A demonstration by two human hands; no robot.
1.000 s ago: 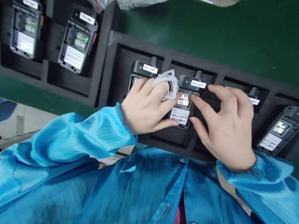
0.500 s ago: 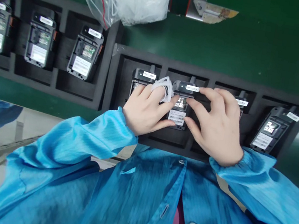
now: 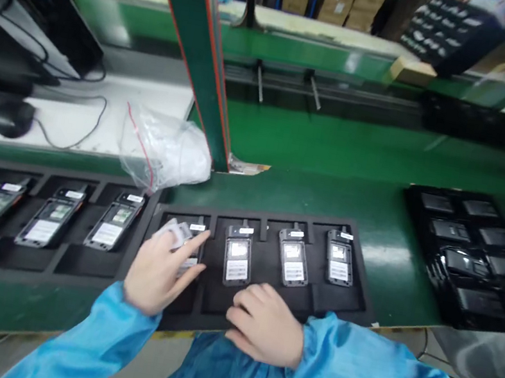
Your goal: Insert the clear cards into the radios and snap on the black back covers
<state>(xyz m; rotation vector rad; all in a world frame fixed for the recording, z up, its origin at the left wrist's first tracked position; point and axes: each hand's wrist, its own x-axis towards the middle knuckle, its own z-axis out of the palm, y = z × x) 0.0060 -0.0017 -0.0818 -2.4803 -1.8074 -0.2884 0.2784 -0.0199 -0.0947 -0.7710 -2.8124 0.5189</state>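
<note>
Left hand fingers pinch small white pieces over the foam tray; right hand rests loosely curled, empty.

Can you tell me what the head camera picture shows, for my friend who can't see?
A person's left hand touches a handset in a black foam tray of four, white loops on its fingers; the right hand rests at the tray's near edge.

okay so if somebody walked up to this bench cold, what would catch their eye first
Probably the black foam tray at the near edge of the green bench, four handsets standing open-backed in its slots. The left hand lies over the leftmost handset with a small white part at its fingers, while the right hand rests on the tray's front edge. A crumpled clear plastic bag lies just behind.
</note>
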